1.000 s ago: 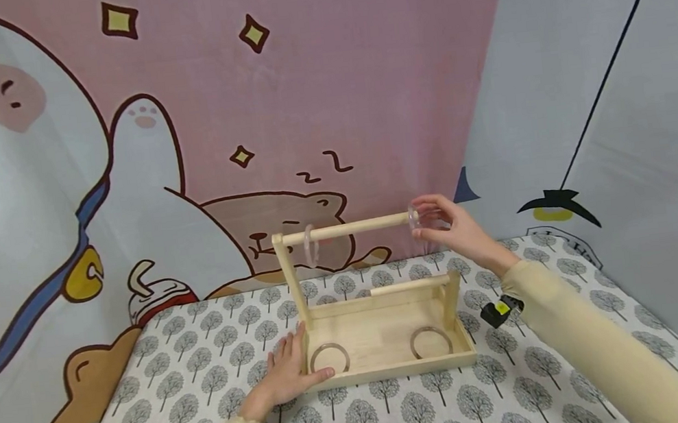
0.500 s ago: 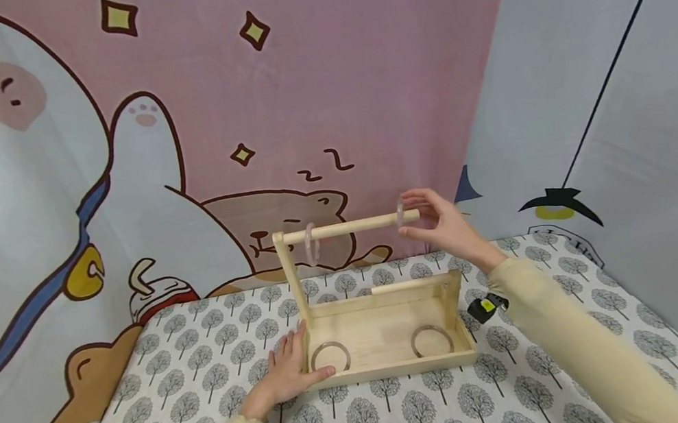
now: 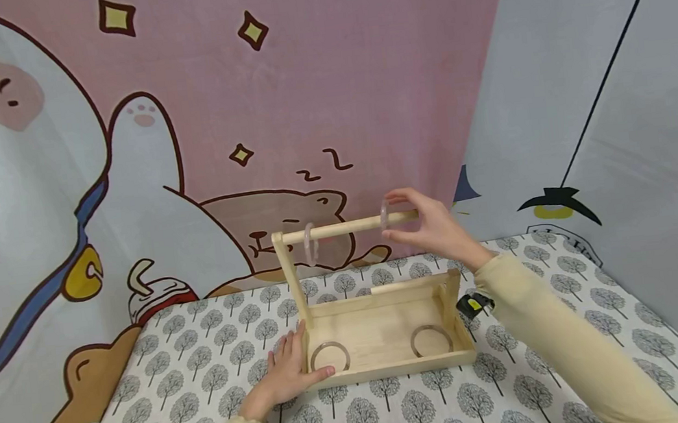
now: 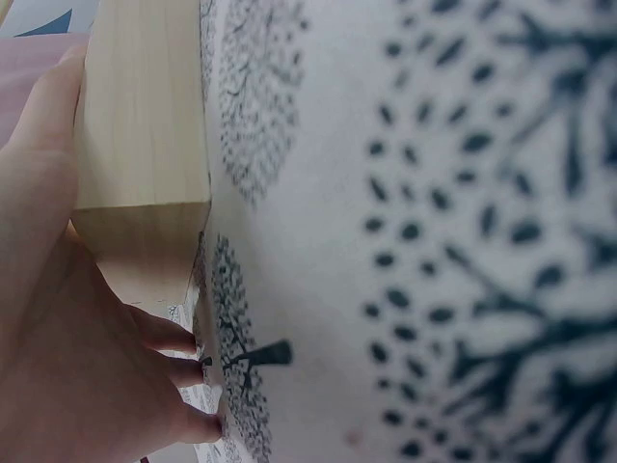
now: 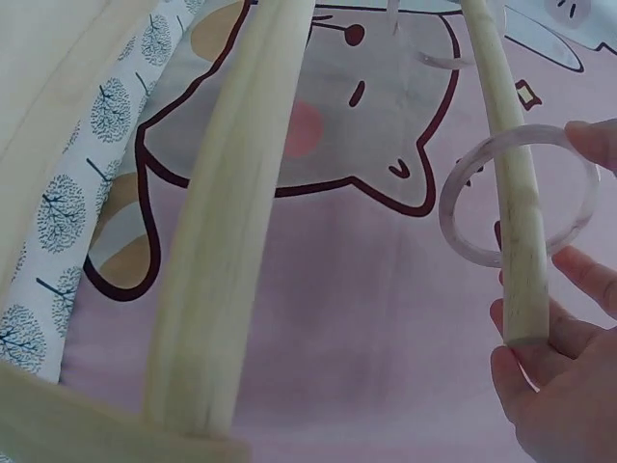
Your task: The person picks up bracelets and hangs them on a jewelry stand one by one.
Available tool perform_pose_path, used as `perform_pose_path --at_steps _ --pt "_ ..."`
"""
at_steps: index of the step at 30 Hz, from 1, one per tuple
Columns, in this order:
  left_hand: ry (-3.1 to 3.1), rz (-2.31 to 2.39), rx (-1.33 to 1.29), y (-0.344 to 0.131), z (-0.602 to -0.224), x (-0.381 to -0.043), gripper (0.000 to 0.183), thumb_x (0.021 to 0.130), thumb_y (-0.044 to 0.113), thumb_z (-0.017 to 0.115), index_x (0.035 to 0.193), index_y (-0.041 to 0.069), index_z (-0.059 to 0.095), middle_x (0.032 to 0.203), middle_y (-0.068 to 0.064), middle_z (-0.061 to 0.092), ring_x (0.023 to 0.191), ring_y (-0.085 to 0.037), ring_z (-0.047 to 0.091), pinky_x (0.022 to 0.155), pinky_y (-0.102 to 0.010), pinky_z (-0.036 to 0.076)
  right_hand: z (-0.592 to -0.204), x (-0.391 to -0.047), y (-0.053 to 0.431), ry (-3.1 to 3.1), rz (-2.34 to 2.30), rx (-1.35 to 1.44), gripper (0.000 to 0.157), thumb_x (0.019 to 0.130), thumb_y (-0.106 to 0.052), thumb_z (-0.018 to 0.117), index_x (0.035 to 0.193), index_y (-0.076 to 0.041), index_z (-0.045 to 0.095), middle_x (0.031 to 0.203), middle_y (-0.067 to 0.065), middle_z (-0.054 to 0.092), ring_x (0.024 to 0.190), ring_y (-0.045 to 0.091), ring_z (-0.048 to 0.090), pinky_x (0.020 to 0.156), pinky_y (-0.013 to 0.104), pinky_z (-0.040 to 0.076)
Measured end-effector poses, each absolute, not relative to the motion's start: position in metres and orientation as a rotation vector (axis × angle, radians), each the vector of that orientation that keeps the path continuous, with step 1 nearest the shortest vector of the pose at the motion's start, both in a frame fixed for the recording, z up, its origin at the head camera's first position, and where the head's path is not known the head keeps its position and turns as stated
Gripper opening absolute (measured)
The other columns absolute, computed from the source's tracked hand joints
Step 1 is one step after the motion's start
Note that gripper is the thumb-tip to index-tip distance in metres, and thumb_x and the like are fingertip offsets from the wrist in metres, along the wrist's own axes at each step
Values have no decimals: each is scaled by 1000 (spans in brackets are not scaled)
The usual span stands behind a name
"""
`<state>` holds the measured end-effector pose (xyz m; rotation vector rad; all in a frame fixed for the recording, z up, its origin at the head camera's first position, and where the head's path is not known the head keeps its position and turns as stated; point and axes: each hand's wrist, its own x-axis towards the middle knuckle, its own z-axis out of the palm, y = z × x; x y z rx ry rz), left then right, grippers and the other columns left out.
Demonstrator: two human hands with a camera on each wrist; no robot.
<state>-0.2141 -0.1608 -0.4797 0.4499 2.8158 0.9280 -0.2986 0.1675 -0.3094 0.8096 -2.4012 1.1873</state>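
Note:
A wooden bangle stand [image 3: 384, 373] has a tray base, a high rod [image 3: 347, 228] fixed to its left post and a shorter, lower rod [image 3: 409, 287] on the right. My right hand [image 3: 430, 224] pinches a translucent pale bangle [image 3: 383, 215] by its edge. In the right wrist view this bangle [image 5: 450, 212] encircles the high rod, inward of its free end. Another pale bangle [image 3: 308, 246] hangs on the rod near the post. My left hand [image 3: 283, 377] rests against the stand's left end, thumb over the front wall, fingers extended along the side.
Two bangles lie in the tray, one at the left [image 3: 328, 344] and one at the right [image 3: 429, 327]. A tree-patterned cloth [image 3: 206, 363] covers the table. Behind it hangs a pink and white cartoon curtain [image 3: 363, 85].
My right hand has slid the bangle leftward along the high rod, from its free end inward. The left hand and the stand have stayed in place.

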Motion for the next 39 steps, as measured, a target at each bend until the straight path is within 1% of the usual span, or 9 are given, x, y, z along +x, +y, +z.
perform_pose_path --at_steps 6,10,14,20,24,27,31,36,39 --pt "2814 932 457 -161 -481 -214 109 83 59 66 154 2 6 149 -40 14 136 -58 11 104 -73 4 -309 -296 158 -2376 1157 859 63 78 -20 82 133 -10 52 127 8 59 112 27 58 100 46 43" --pt "2818 933 461 -161 -482 -215 109 83 59 67 154 2 7 148 -40 14 136 -58 11 104 -73 4 -308 -294 152 -2362 1128 880 63 78 -20 83 132 -8 53 128 8 59 113 25 56 100 48 42" --pt "2819 931 456 -161 -482 -215 109 83 59 66 154 2 6 149 -40 14 136 -57 10 104 -73 4 -307 -293 145 -2343 1074 917 64 78 -18 82 132 -3 52 128 11 59 114 28 56 101 50 41" --pt "2824 936 461 -161 -481 -215 110 82 60 66 154 2 6 149 -39 15 136 -57 11 105 -73 4 -306 -289 135 -2328 1070 969 65 79 -23 81 133 -4 52 129 10 58 116 27 55 101 46 42" --pt "2825 941 459 -162 -482 -215 109 82 60 66 154 2 7 149 -39 15 136 -57 11 105 -73 4 -307 -288 128 -2310 1073 997 64 78 -20 82 132 -3 52 129 11 59 116 25 55 102 43 41" --pt "2825 942 457 -162 -482 -215 109 82 60 66 154 3 7 149 -39 15 136 -57 11 105 -72 4 -308 -289 123 -2303 1050 998 65 77 -16 83 132 -1 53 128 12 59 116 25 56 103 42 40" --pt "2820 943 456 -162 -483 -216 109 83 59 67 154 3 6 149 -39 14 136 -57 10 105 -72 3 -311 -290 121 -2291 981 998 64 75 -15 84 130 0 54 126 12 61 115 26 56 103 43 39" --pt "2818 937 446 -163 -484 -217 109 83 59 66 155 4 5 150 -38 12 137 -56 8 106 -71 2 -315 -292 118 -2294 864 993 63 75 -21 84 129 -2 56 124 9 62 113 25 56 107 45 32" --pt "2816 935 441 -163 -485 -216 109 83 59 66 155 4 5 150 -38 12 137 -56 7 106 -70 1 -317 -292 117 -2332 805 971 64 78 -29 82 130 -4 56 125 7 62 114 24 55 109 48 25"
